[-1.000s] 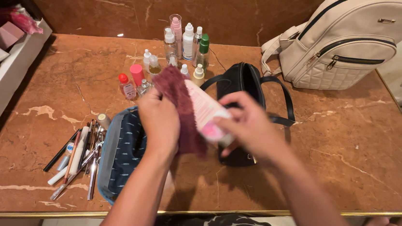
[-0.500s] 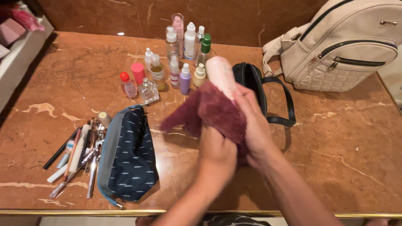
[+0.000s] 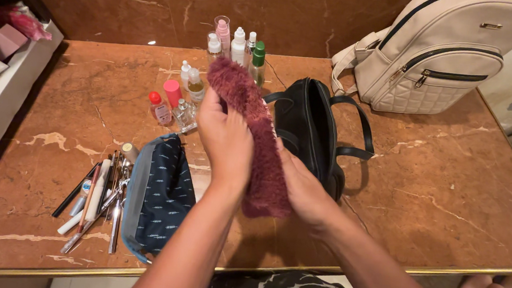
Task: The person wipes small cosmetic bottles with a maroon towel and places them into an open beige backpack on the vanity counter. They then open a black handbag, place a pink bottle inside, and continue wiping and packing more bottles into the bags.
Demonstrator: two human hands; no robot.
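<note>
Raised since the earlier frame, the fuzzy maroon pouch [image 3: 250, 137] now stands on end just left of the black handbag [image 3: 313, 130], left hand [image 3: 225, 138] and right hand [image 3: 301, 188] both grasping it; firm two-sided support seems advisable.

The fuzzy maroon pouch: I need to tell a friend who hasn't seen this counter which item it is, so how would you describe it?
Start at the brown marble counter and find the open black handbag near its middle. Just left of that bag, the left hand and right hand hold the fuzzy maroon pouch up between them. It is the only furry item; the dark blue patterned pouch nearby is smooth fabric.
</note>
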